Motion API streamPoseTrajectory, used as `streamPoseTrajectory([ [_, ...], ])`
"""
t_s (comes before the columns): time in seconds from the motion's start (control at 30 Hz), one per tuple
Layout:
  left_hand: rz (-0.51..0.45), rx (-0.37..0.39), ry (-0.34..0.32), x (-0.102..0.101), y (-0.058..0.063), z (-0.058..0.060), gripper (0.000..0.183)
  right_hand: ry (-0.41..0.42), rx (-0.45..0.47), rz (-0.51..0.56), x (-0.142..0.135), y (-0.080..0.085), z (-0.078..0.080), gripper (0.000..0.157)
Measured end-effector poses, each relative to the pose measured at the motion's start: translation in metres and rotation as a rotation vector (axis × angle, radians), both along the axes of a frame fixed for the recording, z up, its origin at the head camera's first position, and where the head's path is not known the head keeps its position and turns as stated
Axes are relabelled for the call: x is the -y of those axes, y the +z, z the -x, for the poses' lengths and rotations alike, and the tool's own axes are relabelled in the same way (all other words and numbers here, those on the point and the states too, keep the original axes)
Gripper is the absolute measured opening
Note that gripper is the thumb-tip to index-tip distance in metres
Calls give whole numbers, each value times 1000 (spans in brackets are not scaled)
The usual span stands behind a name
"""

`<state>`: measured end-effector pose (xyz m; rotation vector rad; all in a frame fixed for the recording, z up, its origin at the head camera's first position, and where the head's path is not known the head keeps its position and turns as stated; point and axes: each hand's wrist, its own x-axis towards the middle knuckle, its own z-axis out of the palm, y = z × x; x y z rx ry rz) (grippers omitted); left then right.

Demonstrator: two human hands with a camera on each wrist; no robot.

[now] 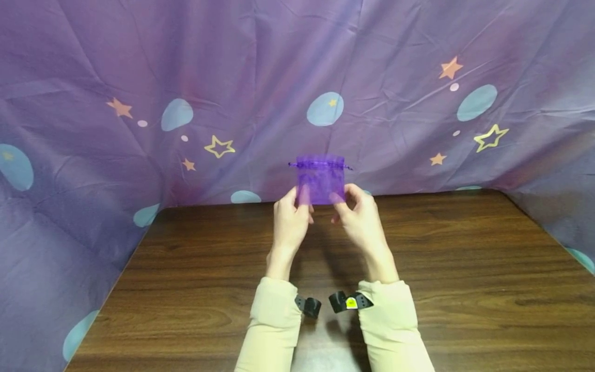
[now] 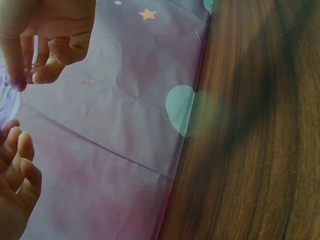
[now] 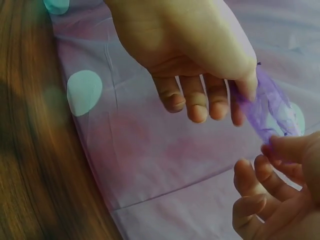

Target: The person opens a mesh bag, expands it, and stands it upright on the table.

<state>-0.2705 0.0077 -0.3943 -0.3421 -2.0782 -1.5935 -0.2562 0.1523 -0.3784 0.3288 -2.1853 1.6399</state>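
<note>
A small sheer purple drawstring pouch (image 1: pixel 322 181) is held up in front of the backdrop in the head view, its gathered top upward and a cord end sticking out on each side. My left hand (image 1: pixel 291 218) pinches its lower left side between thumb and fingers. At the lower right side, my right hand (image 1: pixel 365 219) grips it the same way. In the right wrist view the pouch (image 3: pixel 270 107) is seen edge-on between both hands, thin and slightly puckered. Only a sliver of the pouch (image 2: pixel 7 97) shows at the left edge of the left wrist view.
Below the hands lies a dark wood-grain table (image 1: pixel 195 289). A purple cloth backdrop (image 1: pixel 260 77) printed with stars and blue ovals rises behind it and along both sides. Black camera mounts (image 1: pixel 310 307) sit on the cream sleeves (image 1: pixel 274 325).
</note>
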Motion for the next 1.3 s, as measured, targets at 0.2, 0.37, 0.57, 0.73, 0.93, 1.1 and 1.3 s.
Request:
streamPoseTrajectory([
  [0.2, -16, -38, 19, 2, 0, 0, 44, -72, -6, -19, 10, 0, -1, 25],
  [0.37, -69, -48, 70, 3, 0, 0, 47, -152, -36, -40, 17, 2, -4, 28],
  [0.57, -112, -31, 121, 1, 0, 0, 47, -190, -68, -29, 22, 4, -6, 25],
  [0.73, -126, -37, 138, 0, 2, -1, 48, -216, -107, -17, 25, 5, -6, 23],
  [0.93, -56, -42, 91, 1, 3, 0, 49, -279, -132, -40, 23, 5, -5, 25],
  [1.1, 40, -22, -5, 2, 3, -1, 47, -306, -117, -36, 20, 6, -5, 24],
  [1.3, 94, 51, -112, 1, 3, -3, 43, -325, -93, -58, 20, 5, -5, 22],
])
